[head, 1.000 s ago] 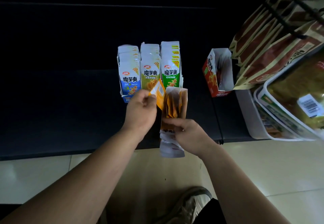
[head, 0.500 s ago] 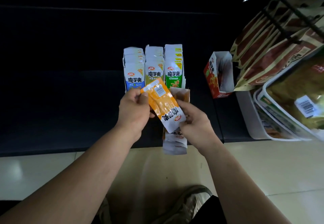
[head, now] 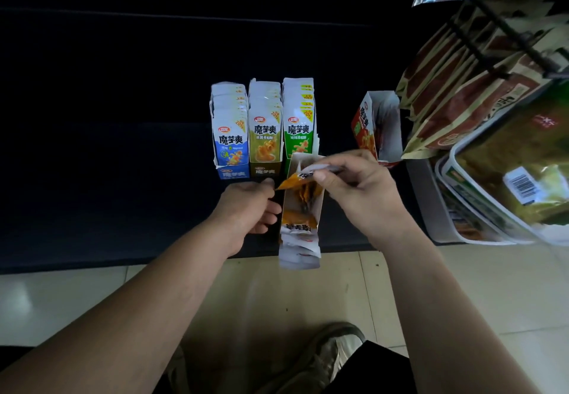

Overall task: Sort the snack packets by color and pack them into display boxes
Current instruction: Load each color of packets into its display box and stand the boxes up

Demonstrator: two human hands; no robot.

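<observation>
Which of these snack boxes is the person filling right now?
The tall cardboard box of orange packets nearest the person: the right hand pinches an orange foil packet over its open top. The row of three full boxes behind stands untouched.

Glossy plastic packet [head: 300, 179], cardboard display box [head: 317, 208], shiny floor tiles [head: 462, 286].

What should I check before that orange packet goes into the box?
1. Right hand pinches the orange packet: ok.
2. Colour match, orange packets lie in the box under it: ok.
3. Packet lined up with the box: not ok, it lies crosswise above it.
4. Left hand steadies the box: cannot tell, it is beside the box.
5. Room left in the box: cannot tell.
</observation>
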